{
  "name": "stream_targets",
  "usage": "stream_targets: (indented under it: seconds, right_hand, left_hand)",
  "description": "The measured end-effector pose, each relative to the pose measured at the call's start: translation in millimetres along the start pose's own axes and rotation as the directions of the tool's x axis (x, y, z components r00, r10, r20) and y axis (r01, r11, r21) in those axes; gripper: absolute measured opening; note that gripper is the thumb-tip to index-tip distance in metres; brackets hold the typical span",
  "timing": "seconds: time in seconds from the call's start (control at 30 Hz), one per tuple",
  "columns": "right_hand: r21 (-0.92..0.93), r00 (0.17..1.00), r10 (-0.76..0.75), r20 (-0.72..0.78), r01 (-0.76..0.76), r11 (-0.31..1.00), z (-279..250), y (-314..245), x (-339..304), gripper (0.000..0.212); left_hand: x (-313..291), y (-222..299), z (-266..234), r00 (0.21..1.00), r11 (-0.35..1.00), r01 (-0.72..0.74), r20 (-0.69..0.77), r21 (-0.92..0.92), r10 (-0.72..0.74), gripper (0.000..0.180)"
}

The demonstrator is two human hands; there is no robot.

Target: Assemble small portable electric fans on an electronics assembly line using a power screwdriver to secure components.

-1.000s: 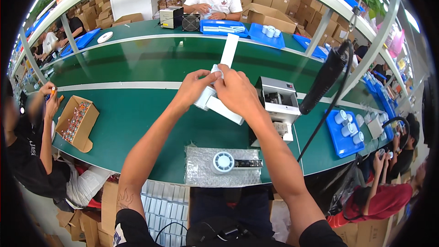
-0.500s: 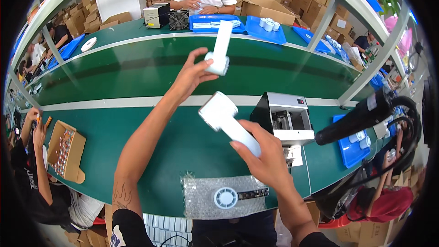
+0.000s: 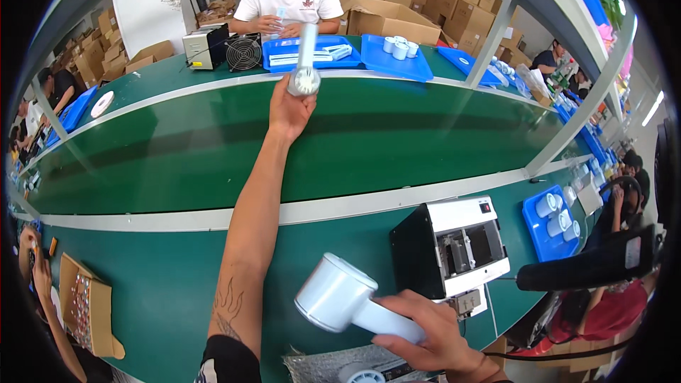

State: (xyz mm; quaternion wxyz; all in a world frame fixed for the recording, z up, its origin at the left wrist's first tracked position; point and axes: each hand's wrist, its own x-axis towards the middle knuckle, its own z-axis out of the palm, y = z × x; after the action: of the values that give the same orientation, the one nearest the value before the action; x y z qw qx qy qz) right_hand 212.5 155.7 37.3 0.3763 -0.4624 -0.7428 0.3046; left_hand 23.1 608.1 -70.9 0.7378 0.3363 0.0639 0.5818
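My left hand (image 3: 289, 112) is stretched far forward over the green conveyor, closed around the round head of a pale handheld fan (image 3: 307, 53) whose handle points up and away. Nearer to me, my right hand (image 3: 436, 337) grips a second handheld fan (image 3: 335, 293), light blue-white, by its handle; its drum-shaped head points to the left. Below this fan, at the bottom edge, bubble wrap (image 3: 312, 367) lies on the table. On the wrap rests a round light-blue part (image 3: 362, 374) with a dark strip beside it, partly cut off by the picture's edge.
A black-and-white bench machine (image 3: 454, 245) stands right of my right hand, beside a black cylindrical tool (image 3: 585, 262). Blue trays (image 3: 550, 223) hold white cups. A cardboard box (image 3: 99, 312) of small parts sits at left. Across the conveyor a person (image 3: 291, 3) works behind another blue tray (image 3: 284, 64).
My left hand has reached farther forward with its fan. My right hand has come down and nearer with the other fan. The view has tilted up, so the bubble wrap sits lower.
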Motion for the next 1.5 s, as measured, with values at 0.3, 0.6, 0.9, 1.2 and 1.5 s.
stream_targets:
  seconds: [0.3, 0.6, 0.9, 1.2, 1.5]
  right_hand:
    - [-0.038, 0.999, -0.019, -0.036, 0.017, 0.999, 1.8, 7.9, -0.7, 0.053]
    - [-0.006, 0.995, -0.103, -0.01, 0.103, 0.995, 5.5, 12.9, 4.7, 0.051]
    - [-0.085, 0.998, -0.061, -0.004, 0.061, 0.995, 8.9, 15.5, 6.7, 0.051]
    - [-0.146, 0.999, -0.039, 0.022, 0.042, 0.988, 8.5, 12.5, 5.6, 0.048]
    - [-0.095, 0.988, -0.153, 0.012, 0.154, 0.984, 12.4, 19.8, 4.0, 0.046]
  left_hand:
    - [-7.4, 4.8, -8.0, 0.998, 0.987, -0.059, 0.02, -0.147, 0.063, 0.041]
    - [-10.4, 1.4, -5.9, 0.999, 0.995, -0.053, -0.003, -0.08, 0.053, 0.05]
    - [1.8, -15.1, -18.3, 0.95, 0.933, 0.04, -0.303, 0.357, 0.076, 0.06]
    - [21.6, -43.5, -41.4, 0.906, 0.612, 0.065, -0.304, 0.788, 0.295, 0.079]
    - [-41.8, 1.2, 31.6, 0.907, 0.517, -0.048, -0.179, 0.855, 0.38, 0.055]
